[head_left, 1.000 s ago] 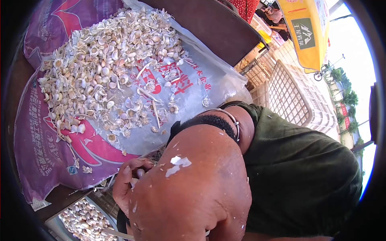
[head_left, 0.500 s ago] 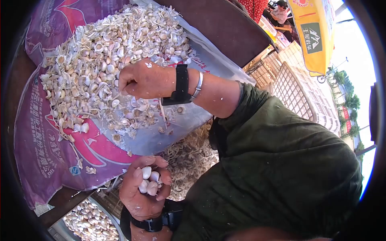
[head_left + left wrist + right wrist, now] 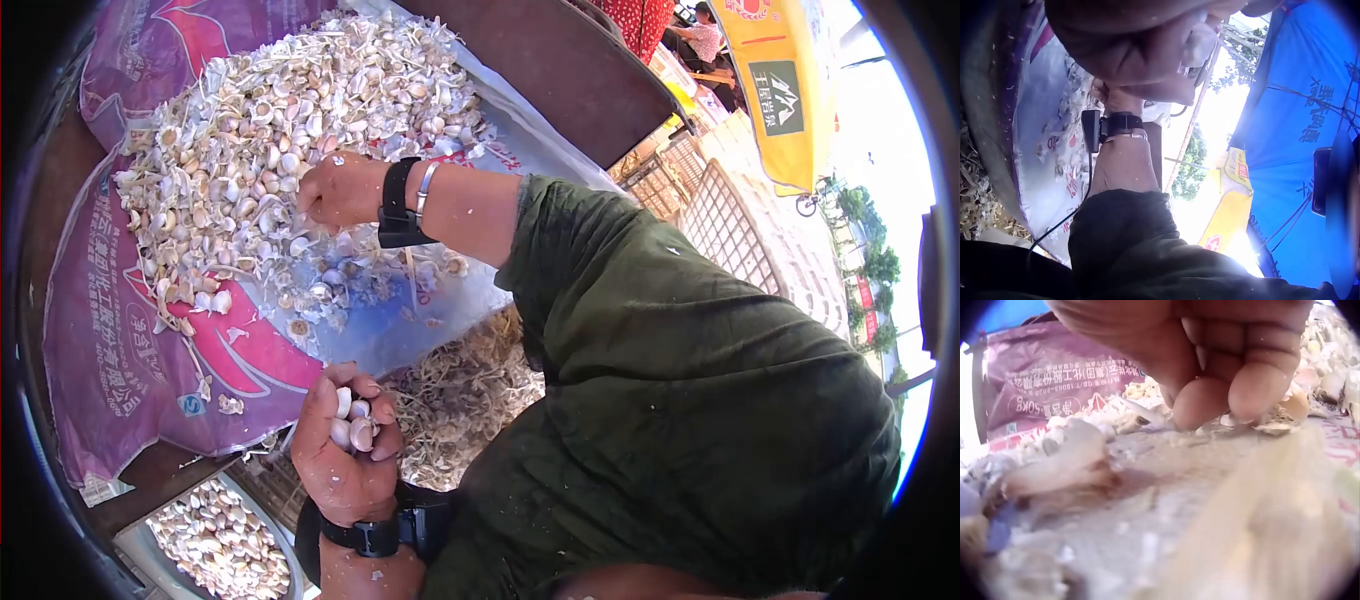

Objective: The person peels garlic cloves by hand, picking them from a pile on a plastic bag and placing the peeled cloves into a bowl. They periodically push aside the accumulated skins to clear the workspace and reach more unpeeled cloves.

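In the head view my left hand [image 3: 340, 470] is cupped, palm up, near the edge of the sacking, its fingers curled round several pale garlic cloves [image 3: 360, 430]. My right hand [image 3: 345, 190] is down at the lower edge of a broad heap of garlic cloves [image 3: 220, 190] and loose skins. Its fingers are bent. From the right wrist, the fingertips [image 3: 1260, 394] come right to the surface beside a brownish flake of skin [image 3: 1279, 425]. I cannot tell whether they pinch a clove.
A purple printed sack [image 3: 100, 390] and a whitish sheet [image 3: 420, 325] lie beneath the heap. Dry husks [image 3: 470, 400] are piled below their edge. More cloves [image 3: 215, 540] fill a container at lower left. Plastic crates [image 3: 730, 230] and a dark board [image 3: 560, 70] stand beyond.
The right hand first covered the left hand close to the camera, then moved out to the heap, where its fingertips now reach down. The left hand keeps the cloves and has shifted slightly.
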Demonstrator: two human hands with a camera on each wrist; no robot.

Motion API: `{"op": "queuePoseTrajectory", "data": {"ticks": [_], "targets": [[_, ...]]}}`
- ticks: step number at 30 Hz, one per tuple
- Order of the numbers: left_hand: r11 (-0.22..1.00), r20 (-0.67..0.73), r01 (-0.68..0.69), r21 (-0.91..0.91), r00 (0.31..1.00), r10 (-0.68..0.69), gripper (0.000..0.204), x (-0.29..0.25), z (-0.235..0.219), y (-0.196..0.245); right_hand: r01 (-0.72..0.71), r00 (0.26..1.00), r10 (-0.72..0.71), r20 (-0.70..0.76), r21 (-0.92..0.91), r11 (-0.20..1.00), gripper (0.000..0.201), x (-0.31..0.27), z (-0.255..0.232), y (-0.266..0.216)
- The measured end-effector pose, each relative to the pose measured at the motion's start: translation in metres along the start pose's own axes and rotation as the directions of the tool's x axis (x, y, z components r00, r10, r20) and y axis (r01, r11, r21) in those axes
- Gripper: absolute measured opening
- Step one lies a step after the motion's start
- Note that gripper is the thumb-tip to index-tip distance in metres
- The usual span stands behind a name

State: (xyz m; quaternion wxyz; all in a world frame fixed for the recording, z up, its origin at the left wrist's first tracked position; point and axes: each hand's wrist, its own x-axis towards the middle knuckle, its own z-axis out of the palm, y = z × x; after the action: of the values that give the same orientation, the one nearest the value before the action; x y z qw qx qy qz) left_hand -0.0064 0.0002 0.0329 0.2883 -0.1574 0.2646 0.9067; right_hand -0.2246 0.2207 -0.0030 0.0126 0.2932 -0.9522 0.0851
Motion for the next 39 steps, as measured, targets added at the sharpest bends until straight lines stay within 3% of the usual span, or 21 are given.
{"op": "queuePoseTrajectory", "data": {"ticks": [1,2,4,5,8,10,12,15,18,23,26,27,28,29,30,32,33,35,36,38,39], "targets": [[1.000,-0.031,-0.029,0.009,0.999,0.029,0.031,0.001,0.000,-0.001,-0.152,0.987,0.119,0.106,0.392,0.907,0.016,-0.020,-0.024,-0.025],[0.998,-0.060,-0.057,0.018,0.997,0.058,0.034,0.002,0.000,-0.001,-0.306,0.951,0.183,0.248,0.697,0.648,0.015,-0.038,-0.043,-0.046],[0.998,-0.079,-0.048,0.034,0.996,0.051,0.039,0.003,0.003,-0.002,-0.223,0.963,0.011,0.270,0.768,0.600,0.013,-0.065,-0.056,-0.070],[0.999,-0.066,-0.030,0.036,0.997,0.032,0.038,0.004,0.003,-0.003,-0.220,0.964,0.013,0.265,0.770,0.598,0.013,-0.077,-0.062,-0.083],[0.999,-0.047,0.005,0.038,0.999,-0.003,0.030,0.004,0.001,-0.009,-0.130,0.939,-0.168,0.299,0.764,0.633,0.010,-0.101,-0.071,-0.110],[0.995,0.046,0.065,0.074,0.997,-0.069,0.024,0.002,0.000,-0.013,0.026,0.950,-0.247,0.191,0.740,0.673,0.010,-0.110,-0.062,-0.114],[0.994,0.040,0.079,0.077,0.996,-0.082,0.024,0.001,-0.002,-0.018,0.109,0.958,-0.266,0.108,0.720,0.685,0.007,-0.118,-0.056,-0.120],[0.994,-0.048,0.047,0.099,0.998,-0.043,0.021,-0.008,0.001,-0.024,0.355,0.930,-0.354,-0.096,0.479,0.803,0.005,-0.130,-0.058,-0.135],[0.996,-0.002,0.014,0.085,1.000,-0.014,0.019,-0.009,-0.005,-0.030,0.362,0.932,-0.342,-0.119,0.292,0.885,0.009,-0.143,-0.064,-0.153],[0.980,-0.131,-0.079,0.181,0.986,0.104,0.015,-0.019,-0.005,-0.040,0.338,0.939,-0.324,-0.113,0.147,0.930,0.012,-0.156,-0.067,-0.175],[0.982,-0.076,-0.113,0.151,0.989,0.126,0.016,-0.033,-0.004,-0.035,0.341,0.928,-0.281,-0.244,0.260,0.903,0.010,-0.163,-0.072,-0.182],[0.993,0.026,-0.076,0.095,0.997,0.074,0.017,-0.041,0.000,-0.029,0.170,0.984,-0.117,-0.131,0.545,0.821,0.008,-0.165,-0.084,-0.186],[0.999,0.131,-0.031,0.042,0.991,0.025,0.019,-0.047,0.002,-0.024,-0.031,0.999,0.014,0.029,0.761,0.648,0.006,-0.168,-0.094,-0.189],[0.998,0.117,-0.056,0.016,0.992,0.053,0.021,-0.052,-0.003,-0.020,-0.121,0.993,0.054,0.109,0.841,0.527,0.002,-0.170,-0.099,-0.190],[0.998,0.120,-0.056,0.017,0.991,0.054,0.021,-0.060,-0.008,-0.014,-0.120,0.993,0.055,0.108,0.840,0.529,0.002,-0.173,-0.100,-0.188],[0.989,0.257,-0.114,-0.089,0.957,0.134,0.025,-0.081,-0.022,0.004,-0.116,0.983,0.175,0.048,0.908,0.402,0.002,-0.177,-0.094,-0.174],[0.979,0.241,-0.170,-0.114,0.951,0.193,0.024,-0.093,-0.031,0.015,-0.131,0.978,0.208,0.029,0.859,0.495,0.004,-0.175,-0.087,-0.160],[0.954,0.180,-0.266,-0.135,0.941,0.288,0.025,-0.116,-0.067,0.046,-0.084,0.988,0.141,-0.068,0.525,0.847,0.011,-0.174,-0.071,-0.117],[0.942,0.137,-0.308,-0.131,0.936,0.325,0.026,-0.127,-0.096,0.067,-0.085,0.987,0.142,-0.069,0.524,0.847,0.011,-0.173,-0.055,-0.092],[0.875,-0.069,-0.480,-0.061,0.877,0.476,0.038,-0.151,-0.157,0.106,-0.058,0.994,0.067,-0.090,0.105,0.993,0.029,-0.170,-0.031,-0.055],[0.803,-0.200,-0.596,0.018,0.785,0.587,0.043,-0.162,-0.223,0.132,-0.059,0.994,0.068,-0.088,0.106,0.993,0.029,-0.167,-0.031,-0.054]]}}
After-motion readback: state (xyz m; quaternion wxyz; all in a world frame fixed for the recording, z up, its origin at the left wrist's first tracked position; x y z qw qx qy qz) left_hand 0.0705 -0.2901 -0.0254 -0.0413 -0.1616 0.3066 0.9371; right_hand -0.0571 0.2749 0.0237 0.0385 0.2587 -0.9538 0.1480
